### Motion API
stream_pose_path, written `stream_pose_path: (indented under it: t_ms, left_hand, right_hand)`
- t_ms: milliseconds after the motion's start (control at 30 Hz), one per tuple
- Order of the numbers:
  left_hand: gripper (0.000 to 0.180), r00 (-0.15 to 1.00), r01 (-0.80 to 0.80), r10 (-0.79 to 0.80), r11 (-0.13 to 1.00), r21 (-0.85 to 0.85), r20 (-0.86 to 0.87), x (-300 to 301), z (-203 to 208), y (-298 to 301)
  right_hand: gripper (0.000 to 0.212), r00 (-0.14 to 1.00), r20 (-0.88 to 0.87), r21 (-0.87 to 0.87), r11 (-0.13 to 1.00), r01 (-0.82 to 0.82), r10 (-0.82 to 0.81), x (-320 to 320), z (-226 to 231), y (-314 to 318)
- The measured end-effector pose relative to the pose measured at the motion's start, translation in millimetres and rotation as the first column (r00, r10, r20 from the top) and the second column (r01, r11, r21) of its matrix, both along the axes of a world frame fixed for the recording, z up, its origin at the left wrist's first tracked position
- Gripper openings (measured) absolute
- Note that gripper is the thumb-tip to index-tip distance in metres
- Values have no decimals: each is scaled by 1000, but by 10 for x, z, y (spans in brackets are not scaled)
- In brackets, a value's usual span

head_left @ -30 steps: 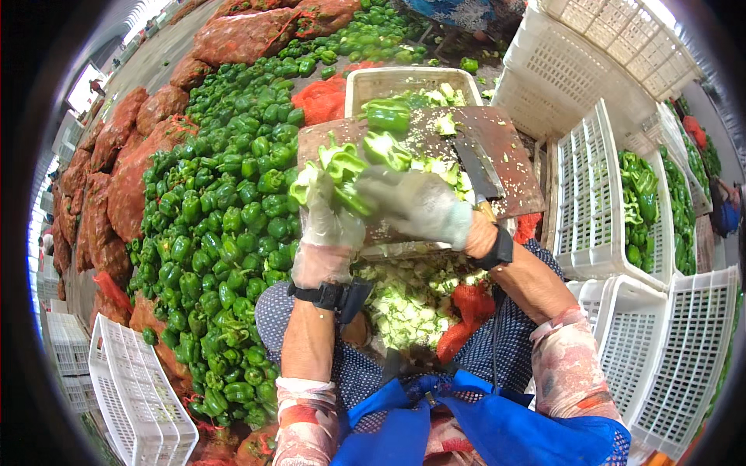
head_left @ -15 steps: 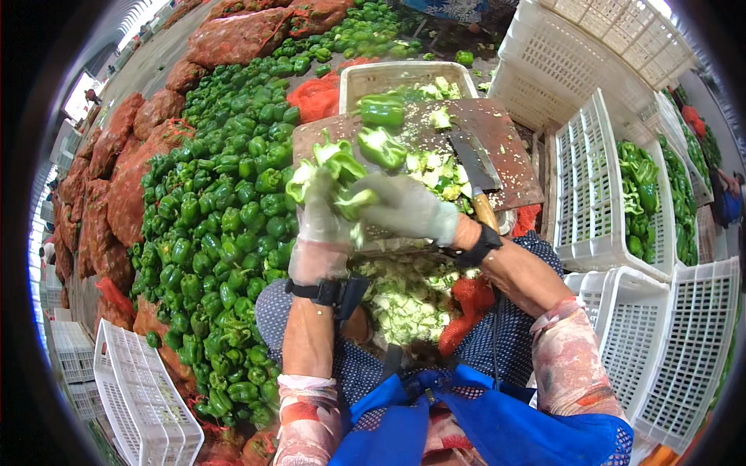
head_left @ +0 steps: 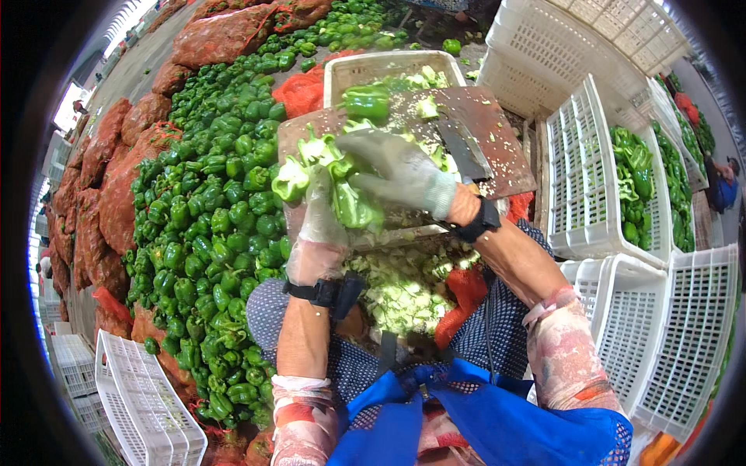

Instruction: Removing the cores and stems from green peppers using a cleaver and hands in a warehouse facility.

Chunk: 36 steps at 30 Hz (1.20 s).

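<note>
In my gloved left hand are several cut green bell pepper pieces, closed on and fanned out above the cutting board's near left corner. Close beside them, my gloved right hand is over the board, its fingers smeared by motion; whether they grip anything is unclear. A whole-looking green bell pepper lies at the board's far edge. A cleaver rests flat at the board's right, its handle mostly hidden by my right wrist. Pale pepper cores and seeds are scattered across the board.
A large heap of green bell peppers spreads at my left, backed by red mesh sacks. Behind the board stands a cream crate of trimmings. White crates line the right, some holding peppers. Pepper scraps lie between my knees.
My right hand has moved off the pepper piece beside my left hand and shifted up slightly. More cut pieces now show in my left hand. The whole view has shifted a little.
</note>
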<state>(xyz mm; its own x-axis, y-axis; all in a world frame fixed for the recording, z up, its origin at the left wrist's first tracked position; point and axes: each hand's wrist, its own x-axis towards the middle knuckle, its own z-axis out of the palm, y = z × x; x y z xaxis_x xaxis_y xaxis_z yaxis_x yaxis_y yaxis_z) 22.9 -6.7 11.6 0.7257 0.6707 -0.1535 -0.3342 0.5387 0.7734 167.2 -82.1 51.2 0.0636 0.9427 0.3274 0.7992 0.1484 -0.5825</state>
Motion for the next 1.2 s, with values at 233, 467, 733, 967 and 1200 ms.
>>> stream_pose_path:
  t_ms: [233,467,733,967,1200]
  left_hand:
    - [48,994,56,-52,998,-36,91,-40,13,53]
    - [56,993,0,14,992,-122,113,-95,5,238]
    - [42,989,-147,146,986,80,28,-101,91,268]
    - [31,992,122,-107,952,-280,70,-144,80,190]
    - [37,996,21,-1,973,-230,89,-138,240,78]
  right_hand:
    - [37,950,-304,27,996,86,-74,104,-83,-45]
    - [50,961,-270,-368,929,-42,-64,-185,-87,-201]
    - [29,992,-84,-87,992,-97,89,-106,-277,-214]
    - [25,971,-97,221,956,-192,218,-254,-108,-240]
    - [28,787,-614,-151,987,-47,-56,-200,217,-409]
